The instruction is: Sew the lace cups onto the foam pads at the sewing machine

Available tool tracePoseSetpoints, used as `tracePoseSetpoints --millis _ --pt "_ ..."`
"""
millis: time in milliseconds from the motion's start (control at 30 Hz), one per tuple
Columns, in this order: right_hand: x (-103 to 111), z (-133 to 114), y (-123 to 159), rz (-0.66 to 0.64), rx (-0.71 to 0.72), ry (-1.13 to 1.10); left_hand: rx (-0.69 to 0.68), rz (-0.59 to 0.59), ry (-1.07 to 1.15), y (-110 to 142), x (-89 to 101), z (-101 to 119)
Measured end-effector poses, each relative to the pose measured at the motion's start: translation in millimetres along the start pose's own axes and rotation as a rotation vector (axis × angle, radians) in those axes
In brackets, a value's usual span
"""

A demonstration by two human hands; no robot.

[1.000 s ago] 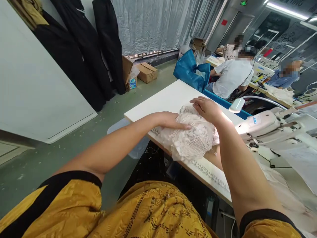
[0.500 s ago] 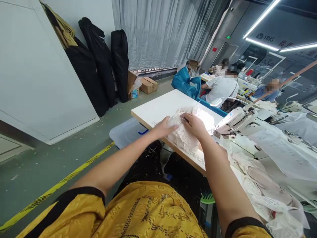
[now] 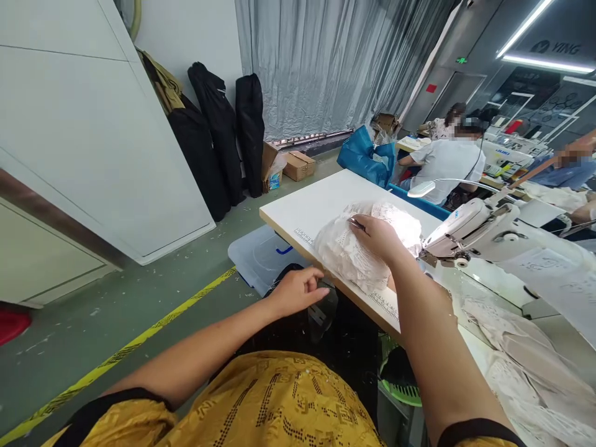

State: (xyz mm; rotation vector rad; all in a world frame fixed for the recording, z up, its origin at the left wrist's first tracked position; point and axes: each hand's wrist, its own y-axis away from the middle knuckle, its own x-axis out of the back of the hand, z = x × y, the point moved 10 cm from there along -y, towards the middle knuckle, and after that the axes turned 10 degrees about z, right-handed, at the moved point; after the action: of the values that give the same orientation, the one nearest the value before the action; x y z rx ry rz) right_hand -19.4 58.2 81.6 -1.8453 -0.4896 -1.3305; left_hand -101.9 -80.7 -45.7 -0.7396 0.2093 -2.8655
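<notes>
A bunched white lace garment [image 3: 347, 254] lies on the sewing table near its front edge, beside the sewing machine head [image 3: 454, 226]. My right hand [image 3: 379, 236] rests on top of the lace, its fingers closed around small thread snips [image 3: 356, 223] whose metal tip pokes out to the left. Off the table's front edge, above my lap, is my left hand [image 3: 298, 290]. Its fingers are loosely bent, the thumb stands apart, and it holds nothing.
Printed rulers mark the edge of the white tabletop [image 3: 302, 195]. More lace pieces [image 3: 526, 372] lie at the right. A clear plastic bin [image 3: 254, 251] and a green basket [image 3: 405, 391] sit below the table. Behind a blue bag [image 3: 365, 155], a person in white [image 3: 444, 164] sits.
My left hand has let go of the lace and drawn back off the table towards my lap. My right hand stays on the lace with the snips. The view has turned slightly left.
</notes>
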Motion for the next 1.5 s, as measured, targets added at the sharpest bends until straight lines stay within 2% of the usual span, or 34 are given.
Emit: tracePoseSetpoints --millis 100,233,333,467,600,667,767,900,1067,1233,1333,1400,1500 --pt "-1 2 0 0.003 0.006 -0.002 0.069 0.183 0.108 -29 8.2 14" --pt "-3 3 0 0.005 0.009 -0.007 0.154 0.124 0.241 -47 -16.0 15" --pt "-2 4 1 0.008 0.013 -0.012 0.209 0.092 0.291 -35 -20.0 7" --pt "0 3 1 0.004 0.023 -0.017 0.292 0.095 0.318 -2 -7.5 -3" --pt "0 3 2 0.0 0.031 -0.02 0.337 -0.017 0.33 18 -13.2 -2" --pt "1 3 2 0.001 0.032 -0.018 0.339 0.009 0.34 13 -14.2 0" --pt "1 2 2 -0.001 0.03 -0.008 0.357 0.13 0.367 -8 -13.5 1" --pt "3 1 2 -0.002 0.035 0.003 0.389 0.172 0.416 -26 -23.6 2" --pt "3 -2 4 -0.014 0.039 -0.006 0.353 0.209 0.454 -12 -16.4 0" --pt "2 -4 0 -0.035 0.045 0.006 0.279 0.128 0.458 -7 -14.6 1" --pt "14 -14 -3 0.006 0.136 -0.002 0.24 0.093 0.464 -10 -16.3 4" --pt "35 -22 5 0.109 0.173 0.002 0.228 0.088 0.474 -12 -16.0 4" --pt "68 -30 42 0.301 0.064 -0.051 0.203 0.09 0.474 -11 -13.8 1"
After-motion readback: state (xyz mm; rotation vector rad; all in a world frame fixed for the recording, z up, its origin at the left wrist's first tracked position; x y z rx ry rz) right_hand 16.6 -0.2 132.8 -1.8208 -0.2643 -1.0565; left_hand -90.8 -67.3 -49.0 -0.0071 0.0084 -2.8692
